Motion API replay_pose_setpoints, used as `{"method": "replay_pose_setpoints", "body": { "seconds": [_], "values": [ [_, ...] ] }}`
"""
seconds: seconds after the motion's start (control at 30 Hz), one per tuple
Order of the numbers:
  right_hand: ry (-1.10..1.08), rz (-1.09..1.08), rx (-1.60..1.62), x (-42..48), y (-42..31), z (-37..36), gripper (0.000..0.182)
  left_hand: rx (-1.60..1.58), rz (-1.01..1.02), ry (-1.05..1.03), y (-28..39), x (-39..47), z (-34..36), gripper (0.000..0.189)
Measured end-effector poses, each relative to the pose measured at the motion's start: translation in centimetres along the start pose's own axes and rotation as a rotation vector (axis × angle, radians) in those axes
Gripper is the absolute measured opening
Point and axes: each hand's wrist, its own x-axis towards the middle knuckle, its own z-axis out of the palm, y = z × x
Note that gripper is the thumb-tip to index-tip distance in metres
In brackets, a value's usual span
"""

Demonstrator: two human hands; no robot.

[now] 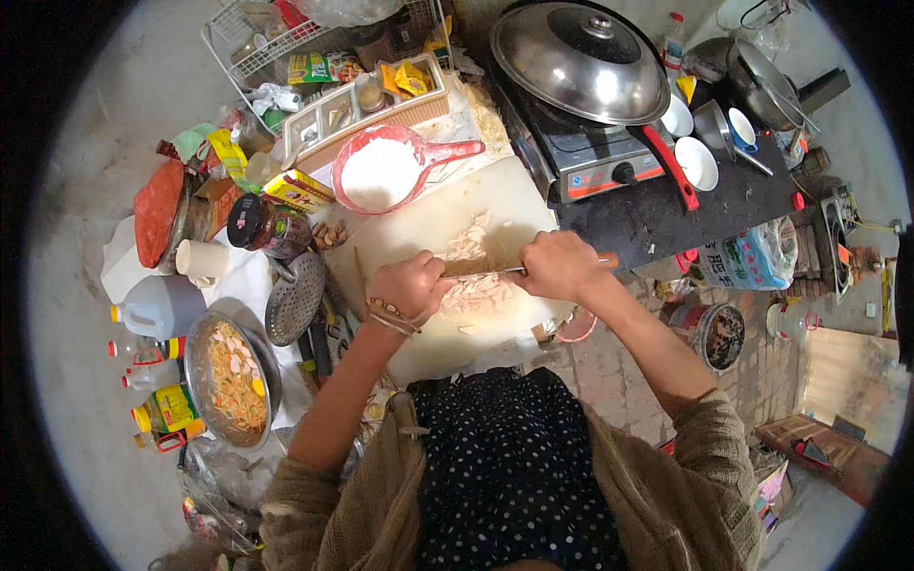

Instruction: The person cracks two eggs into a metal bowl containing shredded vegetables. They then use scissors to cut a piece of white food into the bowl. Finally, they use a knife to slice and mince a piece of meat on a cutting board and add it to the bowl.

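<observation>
A white cutting board point(400, 342) lies before me with pale, sliced pieces of food point(475, 294) on it. My right hand point(560, 265) grips a knife by its wooden handle point(608, 260), whose end sticks out past the fist. The knife blade point(485, 270) lies crosswise over the pieces, its edge side hard to make out. At the other end of the blade, my left hand point(407, 285) holds the blade's tip end with closed fingers. Pale pieces lie on both sides of the blade.
Beyond the board sits a red strainer-like bowl of white powder point(382, 171). A lidded wok point(582, 64) stands on a portable stove point(614, 171) at upper right. On the left are a skimmer point(291, 307), a metal bowl of shredded food point(232, 378), a dark-lidded jar point(268, 228) and bottles.
</observation>
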Motion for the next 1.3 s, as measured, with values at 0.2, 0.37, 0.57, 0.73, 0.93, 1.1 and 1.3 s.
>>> {"method": "replay_pose_setpoints", "body": {
  "seconds": [0.2, 0.37, 0.57, 0.73, 0.93, 1.1, 1.3],
  "values": [
    [0.036, -0.005, -0.007, -2.9, -1.3, -1.1, 0.035, 0.014, 0.051, 0.03, 1.8, -1.3, -2.1, 0.02],
    [0.067, 0.028, -0.028, -2.6, -0.8, 2.7, 0.038, 0.054, 0.044, 0.034, 1.8, -2.1, 0.8, 0.019],
    [0.089, -0.041, -0.062, -4.5, -2.4, 1.2, 0.032, 0.073, 0.124, 0.079, 2.7, -3.4, -1.4, 0.017],
    [0.086, -0.038, -0.067, -3.6, -2.2, 3.6, 0.029, 0.12, 0.054, 0.116, 2.5, -4.6, 1.1, 0.014],
    [0.139, -0.051, -0.1, -3.1, -2.3, 1.4, 0.028, 0.038, 0.081, 0.147, 1.9, -3.7, -0.7, 0.019],
    [0.107, -0.027, -0.017, -1.4, -2.0, 2.0, 0.039, 0.035, 0.032, 0.076, 0.2, -2.0, 0.1, 0.018],
    [0.09, -0.027, -0.046, -0.8, -1.9, -0.4, 0.036, 0.02, 0.015, 0.052, -0.7, -1.4, -0.7, 0.016]
  ]
}}
